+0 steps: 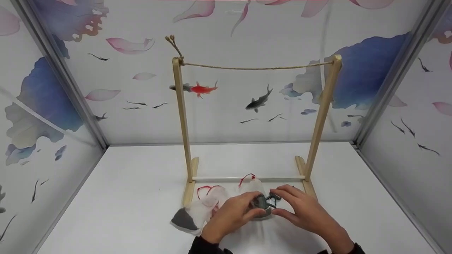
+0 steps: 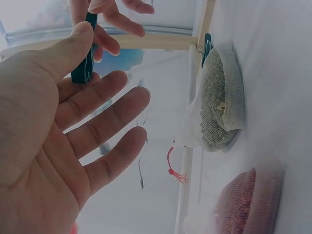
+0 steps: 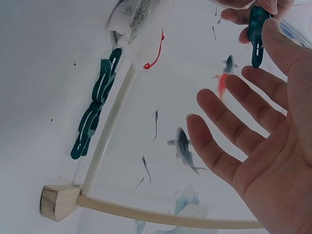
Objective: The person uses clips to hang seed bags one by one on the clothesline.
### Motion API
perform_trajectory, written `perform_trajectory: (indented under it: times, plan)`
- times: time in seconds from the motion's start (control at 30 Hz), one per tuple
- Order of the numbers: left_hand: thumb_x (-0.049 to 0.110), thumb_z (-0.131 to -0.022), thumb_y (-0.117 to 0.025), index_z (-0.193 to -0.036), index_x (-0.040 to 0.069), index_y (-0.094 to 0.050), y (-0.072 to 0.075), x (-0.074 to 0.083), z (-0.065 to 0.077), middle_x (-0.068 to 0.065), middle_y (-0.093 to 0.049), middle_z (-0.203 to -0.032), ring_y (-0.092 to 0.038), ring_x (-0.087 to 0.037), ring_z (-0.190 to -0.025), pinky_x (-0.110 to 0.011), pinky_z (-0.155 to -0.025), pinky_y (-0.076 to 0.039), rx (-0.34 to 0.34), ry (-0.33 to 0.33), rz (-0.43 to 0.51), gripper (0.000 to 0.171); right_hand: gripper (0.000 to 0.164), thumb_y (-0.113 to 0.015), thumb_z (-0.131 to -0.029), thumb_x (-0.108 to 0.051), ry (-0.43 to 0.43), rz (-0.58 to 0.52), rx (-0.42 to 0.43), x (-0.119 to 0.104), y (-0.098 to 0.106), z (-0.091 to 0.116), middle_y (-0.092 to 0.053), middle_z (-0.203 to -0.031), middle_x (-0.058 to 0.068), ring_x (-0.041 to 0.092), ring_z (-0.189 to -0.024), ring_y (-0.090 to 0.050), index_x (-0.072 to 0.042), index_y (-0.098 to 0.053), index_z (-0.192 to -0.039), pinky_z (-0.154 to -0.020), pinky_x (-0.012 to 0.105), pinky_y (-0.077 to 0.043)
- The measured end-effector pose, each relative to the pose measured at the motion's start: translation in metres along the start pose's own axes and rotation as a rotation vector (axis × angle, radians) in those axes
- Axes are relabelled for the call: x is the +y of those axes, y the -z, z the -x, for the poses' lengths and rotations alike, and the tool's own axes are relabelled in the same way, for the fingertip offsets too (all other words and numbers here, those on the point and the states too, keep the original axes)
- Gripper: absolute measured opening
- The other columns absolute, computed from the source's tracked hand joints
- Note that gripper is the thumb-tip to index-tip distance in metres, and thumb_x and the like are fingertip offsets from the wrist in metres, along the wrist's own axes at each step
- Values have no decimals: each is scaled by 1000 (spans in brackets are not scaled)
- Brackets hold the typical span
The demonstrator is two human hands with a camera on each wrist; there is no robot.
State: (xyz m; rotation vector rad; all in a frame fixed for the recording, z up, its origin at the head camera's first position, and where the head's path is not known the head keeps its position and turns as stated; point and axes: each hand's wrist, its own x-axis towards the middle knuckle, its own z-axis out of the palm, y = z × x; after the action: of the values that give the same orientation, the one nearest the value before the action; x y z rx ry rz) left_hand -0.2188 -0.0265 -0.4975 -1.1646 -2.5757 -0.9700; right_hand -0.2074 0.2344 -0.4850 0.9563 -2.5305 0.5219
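Observation:
My left hand (image 1: 233, 211) pinches a dark green plastic clip (image 1: 261, 202) between thumb and fingers. From the other side my right hand (image 1: 303, 208) has thumb and index finger at the same clip's far end, its other fingers spread in the right wrist view. Just beyond both hands is a white mesh pouch (image 2: 219, 100) with greenish filling and a red tassel (image 2: 178, 175). More dark green clips (image 3: 92, 112) lie on the table along the white rod. Nearest my left wrist are a pouch with pinkish filling (image 2: 248, 204) and one with dark grey filling (image 1: 185, 218).
Behind the hands rises a wooden frame (image 1: 183, 123), with a twine line (image 1: 257, 68) strung between its posts and a white rod (image 1: 229, 178) low across it. The white table (image 1: 134, 197) is enclosed by printed panels (image 1: 229, 106) at the back and sides.

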Motion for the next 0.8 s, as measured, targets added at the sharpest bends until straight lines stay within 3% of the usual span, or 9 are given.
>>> perform_trajectory:
  times: [0.47,0.8]
  plan:
    - [44,-101,-56,-140,10,-56,-1,0,0,2,-66,-127,-60,-2,-110,-25,-93,-51,9,-26,3,52,47,-74,-92,-42,-13,-117,7,0,0,0,-60,-123,-14,10,-99,-67,-23,-62,-133,-78,34,-58]
    - [44,-103,-54,-141,13,-56,-1,1,-1,3,-66,-127,-61,-4,-110,-25,-92,-51,6,-32,44,49,43,-75,-93,-38,-29,-195,24,-4,5,-2,-61,-120,-15,3,-95,-61,-24,-62,-132,-74,29,-56]
